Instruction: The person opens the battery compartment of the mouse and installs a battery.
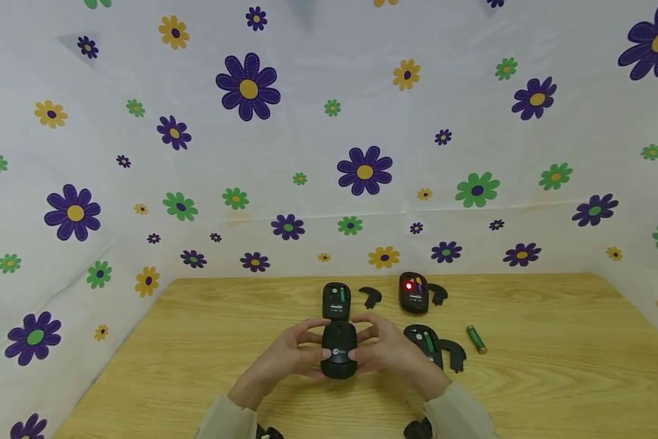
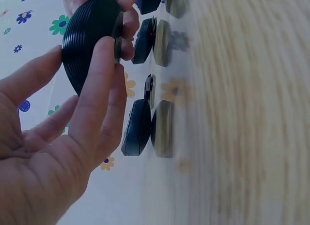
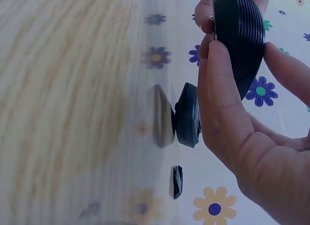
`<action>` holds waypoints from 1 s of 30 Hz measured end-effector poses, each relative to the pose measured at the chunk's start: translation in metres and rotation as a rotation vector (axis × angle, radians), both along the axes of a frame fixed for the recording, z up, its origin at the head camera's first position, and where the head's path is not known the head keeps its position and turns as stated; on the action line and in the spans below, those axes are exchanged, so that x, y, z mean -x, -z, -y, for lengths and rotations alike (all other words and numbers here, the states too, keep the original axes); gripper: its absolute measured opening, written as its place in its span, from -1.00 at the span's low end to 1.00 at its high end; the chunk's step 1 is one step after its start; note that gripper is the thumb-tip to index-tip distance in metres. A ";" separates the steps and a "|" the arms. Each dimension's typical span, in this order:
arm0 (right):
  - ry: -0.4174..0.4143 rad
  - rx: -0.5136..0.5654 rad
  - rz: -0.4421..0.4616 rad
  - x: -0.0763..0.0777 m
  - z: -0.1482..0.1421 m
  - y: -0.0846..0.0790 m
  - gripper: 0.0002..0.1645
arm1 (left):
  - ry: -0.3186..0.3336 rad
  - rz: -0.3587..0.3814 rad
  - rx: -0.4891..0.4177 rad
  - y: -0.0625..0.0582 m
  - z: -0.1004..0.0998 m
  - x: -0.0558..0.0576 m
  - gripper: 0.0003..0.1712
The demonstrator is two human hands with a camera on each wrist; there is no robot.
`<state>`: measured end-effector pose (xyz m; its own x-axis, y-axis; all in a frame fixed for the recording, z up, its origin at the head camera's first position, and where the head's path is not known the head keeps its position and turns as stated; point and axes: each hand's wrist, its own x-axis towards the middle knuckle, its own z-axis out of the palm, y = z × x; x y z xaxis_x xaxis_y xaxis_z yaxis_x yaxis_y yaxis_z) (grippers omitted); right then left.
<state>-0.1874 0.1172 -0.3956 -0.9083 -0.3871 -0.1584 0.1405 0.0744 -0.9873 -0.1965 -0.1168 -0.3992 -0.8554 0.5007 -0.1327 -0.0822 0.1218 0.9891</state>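
Note:
A black computer mouse (image 1: 338,341) with pale lettering is held between my two hands, top side up in the head view. My left hand (image 1: 293,352) grips its left side, thumb on top and fingers spread along the edge. The right hand (image 1: 388,350) grips the opposite side in the same manner. Both wrist views show the mouse (image 2: 87,38) raised off the table, its ribbed side (image 3: 247,41) between thumb and fingers. Its underside is mostly hidden. Just beyond it lies an upturned mouse (image 1: 336,297) with a green battery in its open compartment.
An upturned mouse (image 1: 414,299) with a red light lies at the back right; another upturned mouse (image 1: 426,341) is partly behind my right hand. Curved black covers (image 1: 371,297) lie beside the mice. A loose green battery (image 1: 476,339) rests farther right on the wooden table (image 1: 554,366).

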 end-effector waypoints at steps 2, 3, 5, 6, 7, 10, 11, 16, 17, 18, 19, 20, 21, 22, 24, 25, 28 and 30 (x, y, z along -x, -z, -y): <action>-0.015 0.006 -0.009 0.001 -0.002 0.000 -0.20 | 0.002 -0.001 -0.003 0.000 -0.001 0.000 -0.30; -0.024 0.009 -0.013 0.001 -0.004 0.000 -0.23 | 0.001 0.001 0.000 0.000 -0.002 0.000 -0.32; -0.044 0.018 -0.020 0.002 -0.007 0.001 -0.31 | -0.002 0.009 0.008 -0.001 -0.003 -0.001 -0.36; -0.054 0.023 -0.025 0.002 -0.008 0.002 -0.35 | -0.005 0.013 0.010 -0.001 -0.004 -0.001 -0.37; -0.061 0.027 -0.027 0.002 -0.010 0.002 -0.37 | -0.006 0.016 0.012 -0.001 -0.004 -0.001 -0.39; -0.061 0.025 -0.018 0.002 -0.014 0.002 -0.40 | -0.010 0.014 0.006 -0.001 -0.005 -0.003 -0.48; -0.057 0.022 -0.014 0.001 -0.015 0.001 -0.40 | -0.013 0.017 0.003 -0.001 -0.006 -0.003 -0.50; -0.057 0.034 -0.011 -0.002 -0.020 -0.005 -0.40 | -0.007 -0.011 -0.013 0.000 -0.009 -0.003 -0.45; -0.061 0.043 -0.015 -0.003 -0.020 -0.006 -0.40 | -0.002 -0.022 -0.011 0.000 -0.009 -0.004 -0.43; -0.066 0.049 -0.017 -0.004 -0.021 -0.007 -0.40 | 0.003 -0.032 -0.010 -0.001 -0.010 -0.004 -0.40; -0.070 0.055 -0.016 -0.004 -0.022 -0.007 -0.39 | 0.006 -0.040 -0.004 -0.001 -0.010 -0.005 -0.38; -0.073 0.058 -0.015 -0.005 -0.022 -0.007 -0.39 | 0.007 -0.050 0.004 -0.001 -0.011 -0.005 -0.37; -0.074 0.062 -0.011 -0.005 -0.023 -0.008 -0.39 | 0.011 -0.058 0.009 -0.002 -0.011 -0.006 -0.34; -0.073 0.064 -0.008 -0.005 -0.023 -0.008 -0.40 | 0.013 -0.061 0.014 -0.002 -0.012 -0.006 -0.33; -0.068 0.060 -0.006 -0.006 -0.025 -0.009 -0.41 | 0.016 -0.064 0.026 -0.003 -0.013 -0.007 -0.30; -0.066 0.057 -0.008 -0.006 -0.025 -0.010 -0.42 | 0.015 -0.066 0.036 -0.004 -0.014 -0.007 -0.30; -0.071 0.059 -0.023 -0.007 -0.029 -0.010 -0.45 | 0.014 -0.067 0.058 -0.004 -0.016 -0.007 -0.29; -0.075 0.071 -0.021 -0.007 -0.031 -0.011 -0.46 | 0.012 -0.064 0.063 -0.005 -0.018 -0.008 -0.28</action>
